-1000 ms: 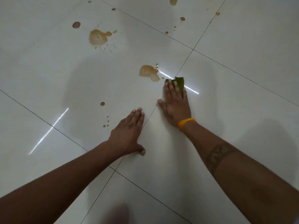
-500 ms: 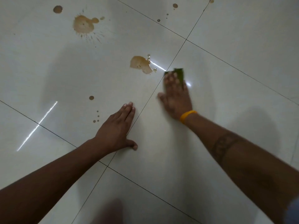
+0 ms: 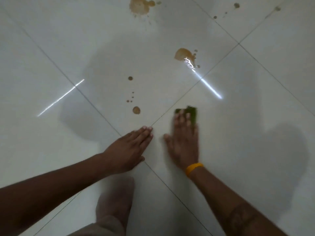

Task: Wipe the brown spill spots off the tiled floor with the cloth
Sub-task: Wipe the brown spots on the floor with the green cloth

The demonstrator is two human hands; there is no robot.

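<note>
My right hand (image 3: 183, 143) presses flat on a green cloth (image 3: 192, 113) on the white tiled floor (image 3: 247, 108); only the cloth's far end shows past my fingertips. My left hand (image 3: 129, 149) lies flat on the floor beside it, fingers together, holding nothing. A brown puddle (image 3: 183, 54) sits ahead of the cloth on the adjoining tile. A round brown spot (image 3: 136, 110) lies left of the cloth, with small droplets (image 3: 130, 97) and another spot (image 3: 130, 78) beyond it. A large splat (image 3: 139, 5) is at the top edge.
Small brown specks (image 3: 236, 5) dot the far right tiles. My foot (image 3: 115, 200) rests on the floor below my left hand. Grout lines cross near my hands, and bright light streaks (image 3: 209, 88) reflect off the glossy tiles.
My right hand and the cloth have slid back toward me, away from the brown puddle. The view has shifted, bringing my foot and a nearer round spot into sight. My left hand stays flat.
</note>
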